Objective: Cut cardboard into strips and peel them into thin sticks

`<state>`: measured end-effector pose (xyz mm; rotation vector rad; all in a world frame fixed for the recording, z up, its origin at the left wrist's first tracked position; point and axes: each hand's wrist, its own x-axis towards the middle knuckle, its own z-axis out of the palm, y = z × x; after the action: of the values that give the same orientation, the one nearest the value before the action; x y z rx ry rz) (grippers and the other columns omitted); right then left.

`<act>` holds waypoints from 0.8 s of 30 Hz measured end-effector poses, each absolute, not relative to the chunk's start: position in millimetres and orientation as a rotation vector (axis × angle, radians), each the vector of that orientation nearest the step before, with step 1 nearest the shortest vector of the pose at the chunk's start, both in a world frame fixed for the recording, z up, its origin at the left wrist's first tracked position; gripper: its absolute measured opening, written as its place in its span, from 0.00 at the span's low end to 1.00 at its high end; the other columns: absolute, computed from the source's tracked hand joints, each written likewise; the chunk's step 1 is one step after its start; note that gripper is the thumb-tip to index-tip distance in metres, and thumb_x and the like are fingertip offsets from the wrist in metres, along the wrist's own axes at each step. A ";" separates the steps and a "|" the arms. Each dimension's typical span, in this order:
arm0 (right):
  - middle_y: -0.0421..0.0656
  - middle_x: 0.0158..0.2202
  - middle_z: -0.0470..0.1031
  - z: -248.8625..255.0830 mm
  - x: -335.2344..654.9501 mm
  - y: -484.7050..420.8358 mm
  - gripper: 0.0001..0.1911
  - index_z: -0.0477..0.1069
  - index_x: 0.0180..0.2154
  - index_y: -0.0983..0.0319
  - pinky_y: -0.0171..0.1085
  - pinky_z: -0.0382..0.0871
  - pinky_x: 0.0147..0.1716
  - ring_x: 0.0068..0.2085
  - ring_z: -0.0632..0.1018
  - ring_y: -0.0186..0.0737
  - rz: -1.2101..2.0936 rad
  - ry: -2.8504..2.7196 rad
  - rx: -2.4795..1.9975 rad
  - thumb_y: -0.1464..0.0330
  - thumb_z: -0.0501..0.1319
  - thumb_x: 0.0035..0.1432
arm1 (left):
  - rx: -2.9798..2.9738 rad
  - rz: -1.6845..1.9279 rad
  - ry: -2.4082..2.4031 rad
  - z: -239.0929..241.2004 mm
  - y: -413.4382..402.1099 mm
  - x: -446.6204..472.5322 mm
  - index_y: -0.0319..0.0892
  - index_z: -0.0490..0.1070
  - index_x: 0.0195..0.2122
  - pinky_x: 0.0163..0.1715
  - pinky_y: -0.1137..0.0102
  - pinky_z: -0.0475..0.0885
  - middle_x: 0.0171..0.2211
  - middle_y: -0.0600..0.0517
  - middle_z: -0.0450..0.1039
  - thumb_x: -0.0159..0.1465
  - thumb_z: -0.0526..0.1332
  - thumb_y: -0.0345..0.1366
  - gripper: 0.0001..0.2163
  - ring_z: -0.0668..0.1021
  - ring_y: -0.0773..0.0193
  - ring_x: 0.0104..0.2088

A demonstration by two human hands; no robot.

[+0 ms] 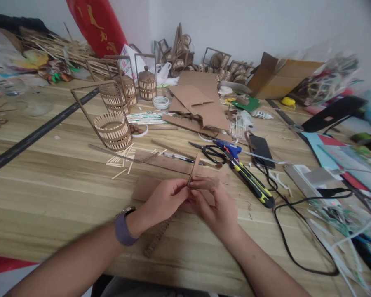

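Both my hands meet at the middle of the table, pinching a narrow cardboard strip (195, 167). Its upper end sticks up past my fingertips; a corrugated length (158, 237) shows below my left wrist. My left hand (167, 199), with a watch on the wrist, closes thumb and finger on the strip. From the other side my right hand (216, 206) grips it with bent fingers. Under and behind the hands lie flat cardboard pieces (170, 163). A small basket of wooden sticks with a tall handle (112, 131) stands at the left, near scattered matchstick-like sticks (120, 159).
A yellow-black utility knife (250, 181), scissors (212, 152), a blue glue gun (227, 146) and a phone (261, 151) lie to the right. A black cable (284, 235) loops beside them. Behind are stacked cardboard sheets (198, 88), finished lidded baskets (146, 82) and an open box (284, 76).
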<state>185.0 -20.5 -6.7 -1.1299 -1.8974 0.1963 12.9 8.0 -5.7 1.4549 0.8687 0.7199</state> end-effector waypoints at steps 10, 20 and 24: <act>0.42 0.37 0.82 -5.2 184.9 -24.6 0.04 0.72 0.38 0.55 0.41 0.75 0.38 0.40 0.82 0.43 0.396 -1.703 -1.284 0.64 0.59 0.65 | 1.466 0.699 0.900 -0.2 6.3 14.2 0.39 0.73 0.29 0.29 0.72 0.73 0.27 0.50 0.77 0.63 0.55 0.35 0.10 0.79 0.62 0.30; 0.39 0.28 0.75 -8.2 183.4 -15.0 0.10 0.68 0.36 0.58 0.37 0.71 0.29 0.29 0.76 0.38 0.749 -1.381 -1.228 0.58 0.59 0.64 | 1.431 0.651 0.851 0.0 6.6 13.6 0.40 0.71 0.29 0.32 0.69 0.76 0.28 0.50 0.78 0.64 0.55 0.37 0.10 0.81 0.60 0.31; 0.42 0.33 0.79 -8.4 185.0 -19.0 0.07 0.70 0.37 0.57 0.39 0.73 0.34 0.35 0.80 0.42 0.569 -1.539 -1.261 0.61 0.59 0.65 | 1.420 0.682 0.858 2.3 7.0 15.1 0.39 0.72 0.31 0.31 0.71 0.75 0.29 0.50 0.78 0.65 0.56 0.39 0.10 0.80 0.62 0.31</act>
<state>185.0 -19.0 -8.4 -1.2612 -1.5390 0.5692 15.1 7.0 2.3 1.4198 0.8585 0.6816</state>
